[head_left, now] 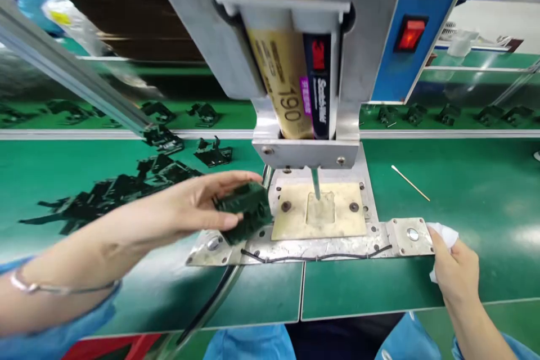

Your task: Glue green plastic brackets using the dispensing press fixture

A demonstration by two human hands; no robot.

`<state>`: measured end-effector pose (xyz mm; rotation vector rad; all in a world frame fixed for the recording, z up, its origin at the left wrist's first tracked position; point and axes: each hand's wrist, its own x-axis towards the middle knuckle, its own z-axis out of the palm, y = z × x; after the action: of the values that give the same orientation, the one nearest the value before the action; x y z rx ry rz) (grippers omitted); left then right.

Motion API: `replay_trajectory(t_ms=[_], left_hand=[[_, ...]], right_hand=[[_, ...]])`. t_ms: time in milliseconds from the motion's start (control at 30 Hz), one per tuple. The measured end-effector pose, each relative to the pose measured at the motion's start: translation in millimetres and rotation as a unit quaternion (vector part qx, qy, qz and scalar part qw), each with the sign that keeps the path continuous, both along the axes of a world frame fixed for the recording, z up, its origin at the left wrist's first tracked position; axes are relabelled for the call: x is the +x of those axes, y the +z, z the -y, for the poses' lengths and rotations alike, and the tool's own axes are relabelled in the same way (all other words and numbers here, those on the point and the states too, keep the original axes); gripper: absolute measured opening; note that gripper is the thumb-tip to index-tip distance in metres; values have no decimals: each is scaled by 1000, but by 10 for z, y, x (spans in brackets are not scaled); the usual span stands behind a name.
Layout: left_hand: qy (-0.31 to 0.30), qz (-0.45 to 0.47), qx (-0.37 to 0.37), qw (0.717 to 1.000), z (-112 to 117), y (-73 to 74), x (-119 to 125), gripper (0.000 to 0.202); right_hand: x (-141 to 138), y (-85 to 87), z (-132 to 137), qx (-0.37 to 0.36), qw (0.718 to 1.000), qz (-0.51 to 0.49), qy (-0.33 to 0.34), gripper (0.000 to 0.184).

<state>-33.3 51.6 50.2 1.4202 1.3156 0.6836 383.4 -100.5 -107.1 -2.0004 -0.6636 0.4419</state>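
Observation:
My left hand (198,205) grips a small dark plastic part (244,211), blurred by motion, just left of the cream fixture plate (337,219) on the metal base (312,244). A glue nozzle (315,183) points down at the recess in that plate. Above it a metal holder carries a twin adhesive cartridge (301,79). My right hand (455,270) rests at the right end of the base, closed on a white tissue (445,236).
Many dark plastic parts (126,185) lie heaped on the green table at the left, and more sit on the far belt (442,115). A thin wooden stick (410,183) lies to the right. A blue machine housing with a lit red switch (410,34) stands behind.

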Motion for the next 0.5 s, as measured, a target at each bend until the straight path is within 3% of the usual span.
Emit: replay_trajectory(t_ms=[100, 167, 333, 500], left_hand=[[-83, 77, -178, 978, 380, -178, 169, 66], [-88, 125, -219, 964, 486, -270, 385, 60], [-42, 153, -251, 955, 343, -360, 835, 55], [-31, 152, -212, 965, 152, -422, 911, 56]], right_hand=[[-16, 37, -5, 4, 1000, 4, -9, 53], [-30, 59, -7, 15, 1000, 8, -13, 52], [-39, 65, -5, 25, 1000, 9, -9, 50], [-37, 60, -20, 34, 999, 14, -2, 52]])
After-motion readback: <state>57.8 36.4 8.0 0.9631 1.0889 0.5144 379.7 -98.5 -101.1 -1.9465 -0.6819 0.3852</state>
